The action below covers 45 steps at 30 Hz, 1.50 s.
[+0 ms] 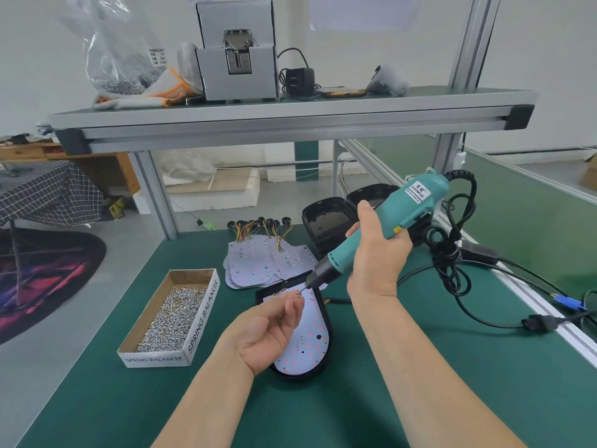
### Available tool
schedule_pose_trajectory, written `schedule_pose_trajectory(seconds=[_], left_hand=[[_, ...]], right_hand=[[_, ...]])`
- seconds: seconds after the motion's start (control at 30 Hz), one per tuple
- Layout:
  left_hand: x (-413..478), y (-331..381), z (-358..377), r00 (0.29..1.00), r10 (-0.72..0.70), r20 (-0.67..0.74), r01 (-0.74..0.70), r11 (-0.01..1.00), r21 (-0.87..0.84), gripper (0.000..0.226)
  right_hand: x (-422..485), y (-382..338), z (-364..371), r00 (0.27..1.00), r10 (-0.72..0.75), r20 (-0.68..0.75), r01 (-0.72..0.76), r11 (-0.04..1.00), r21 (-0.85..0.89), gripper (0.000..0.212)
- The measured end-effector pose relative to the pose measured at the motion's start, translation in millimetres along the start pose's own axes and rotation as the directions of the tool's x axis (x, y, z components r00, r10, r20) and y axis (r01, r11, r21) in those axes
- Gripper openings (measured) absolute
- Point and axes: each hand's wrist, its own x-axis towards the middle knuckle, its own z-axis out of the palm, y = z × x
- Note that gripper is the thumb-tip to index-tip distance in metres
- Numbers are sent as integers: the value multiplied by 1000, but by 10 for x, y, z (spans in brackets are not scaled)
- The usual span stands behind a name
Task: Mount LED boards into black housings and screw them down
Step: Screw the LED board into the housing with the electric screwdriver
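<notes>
**LED board (303, 347) at risk of a dropped screw**

It lies in the black housing (298, 377) on the green mat (226, 399), below both hands. The left hand (269, 331) pinches a screw (298, 295) against the bit (303, 288) of the electric screwdriver (387, 218), which the right hand (378, 253) grips. If the screw seats crooked, it may drop onto the board or drive in askew.

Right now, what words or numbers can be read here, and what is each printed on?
"SPRING BALANCER": twice, on the side and end walls of the open cardboard box of screws.
"KEENWISE": white label on the teal electric screwdriver.
"12V": white LED board in the black housing.
Too blurred: the clear plastic bag's label, small print under KEENWISE.
</notes>
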Motion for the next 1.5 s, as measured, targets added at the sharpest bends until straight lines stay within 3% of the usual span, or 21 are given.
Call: schedule_pose_trajectory(seconds=[0.4, 0.5, 0.63, 0.87, 1.1, 1.23, 1.3, 1.4, 1.47, 1.5], left_hand=[[-55, -4, 12, 1000, 25, -16, -25, 1000, 15, 33], [-68, -38, 14, 995, 88, -37, -87, 995, 47, 31], [-45, -92, 7, 978, 205, -40, -201, 975, 92, 11], [-51, -190, 31, 908, 418, 8, -404, 873, 271, 12], [-56, -223, -43, 925, 379, 5, -363, 881, 303, 9], [-67, -197, -79, 944, 329, 34, -325, 904, 277, 37], [-71, -157, -131, 944, 331, 8, -318, 900, 298, 39], [-6, -31, -309, 869, 447, -212, -307, 823, 477, 36], [59, 91, -457, 749, 566, -343, -151, 651, 744, 46], [86, 124, -500, 713, 610, -345, -42, 528, 848, 54]], right_hand=[[-26, 1, -5, 1000, 0, 6, 0, 1000, -9, 22], [-41, 24, -18, 1000, -9, 4, 9, 1000, -24, 22], [-29, 40, -17, 998, 11, -57, -13, 999, -38, 22], [12, 103, -90, 978, 141, -153, -147, 989, -28, 20], [1, 100, -97, 991, 125, -52, -127, 992, -25, 22], [7, 83, -77, 994, 100, -54, -101, 995, -16, 22], [27, 70, -68, 994, 92, -50, -93, 996, -13, 22], [45, 61, -70, 997, 65, -35, -66, 997, -29, 23], [24, 83, -85, 999, 43, -8, -43, 998, -46, 24], [2, 100, -96, 999, 31, 12, -30, 998, -60, 24]])
